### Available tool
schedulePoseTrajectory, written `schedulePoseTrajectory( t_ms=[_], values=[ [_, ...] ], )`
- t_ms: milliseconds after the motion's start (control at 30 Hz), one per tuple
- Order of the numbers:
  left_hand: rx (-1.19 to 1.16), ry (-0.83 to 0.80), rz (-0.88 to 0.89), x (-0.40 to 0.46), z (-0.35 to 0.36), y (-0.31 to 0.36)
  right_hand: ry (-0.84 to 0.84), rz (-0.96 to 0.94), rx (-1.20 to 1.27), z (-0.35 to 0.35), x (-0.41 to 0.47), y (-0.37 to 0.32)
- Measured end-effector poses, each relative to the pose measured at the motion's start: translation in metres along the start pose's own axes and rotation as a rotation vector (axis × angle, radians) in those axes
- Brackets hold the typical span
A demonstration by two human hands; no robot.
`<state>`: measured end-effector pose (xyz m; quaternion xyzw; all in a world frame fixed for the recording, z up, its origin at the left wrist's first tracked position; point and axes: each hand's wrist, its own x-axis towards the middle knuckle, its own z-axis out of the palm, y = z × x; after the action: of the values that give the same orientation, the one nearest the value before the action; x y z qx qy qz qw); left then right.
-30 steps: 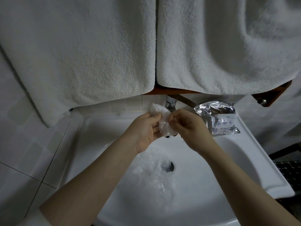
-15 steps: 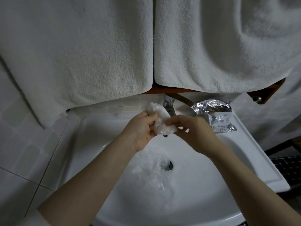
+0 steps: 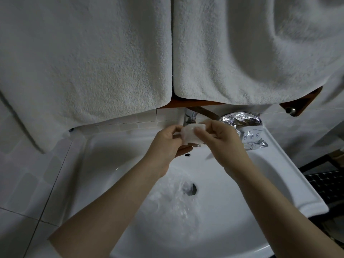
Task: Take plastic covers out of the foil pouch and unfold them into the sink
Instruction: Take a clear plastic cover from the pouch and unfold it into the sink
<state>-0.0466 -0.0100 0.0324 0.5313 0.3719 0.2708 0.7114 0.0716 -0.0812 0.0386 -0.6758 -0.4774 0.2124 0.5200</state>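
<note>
- White towels (image 3: 89, 58) hung above the sink (image 3: 279, 179); an unfolded cover (image 3: 173, 203) lay by its drain.
- The foil pouch (image 3: 243, 127) sat on the sink's back right corner.
- Both hands, left hand (image 3: 165, 144) and right hand (image 3: 225, 142), pinched a folded cover (image 3: 189, 135), now turned flatter and higher, so unfolding was likely starting.

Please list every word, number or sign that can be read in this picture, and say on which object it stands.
No text can be read.
Foil pouch: a white label with a row of small round symbols and lines of print, all too small and blurred to read.
Towels, sink, tap: no writing visible.
</note>
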Motion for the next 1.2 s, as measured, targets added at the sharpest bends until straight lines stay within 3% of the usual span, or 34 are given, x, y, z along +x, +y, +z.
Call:
schedulePoseTrajectory(
  t_ms=[167,433,633,700,833,933,1033,1200],
  values=[
    [0.035,-0.077,0.022,0.001,-0.002,-0.003,0.03,0.095,0.073,-0.001,0.002,-0.001],
    [-0.158,-0.086,-0.051,0.005,0.001,-0.004,0.05,0.111,-0.012,-0.003,0.001,0.008],
    [0.062,-0.058,0.036,0.009,0.007,-0.01,0.052,0.125,-0.02,-0.009,0.005,0.015],
    [0.074,-0.043,0.054,0.011,0.01,-0.008,0.045,0.21,0.093,-0.011,0.007,0.015],
    [0.185,-0.022,0.109,0.016,0.017,-0.004,-0.09,0.429,0.45,-0.021,0.009,0.021],
    [0.257,-0.026,0.121,0.019,0.026,-0.007,-0.268,0.463,0.398,-0.032,0.013,0.028],
    [0.249,0.005,0.103,0.024,0.038,-0.011,-0.299,0.462,0.343,-0.041,0.018,0.037],
    [0.069,0.073,-0.001,0.032,0.061,-0.022,-0.106,0.369,0.274,-0.05,0.021,0.05]
  ],
)
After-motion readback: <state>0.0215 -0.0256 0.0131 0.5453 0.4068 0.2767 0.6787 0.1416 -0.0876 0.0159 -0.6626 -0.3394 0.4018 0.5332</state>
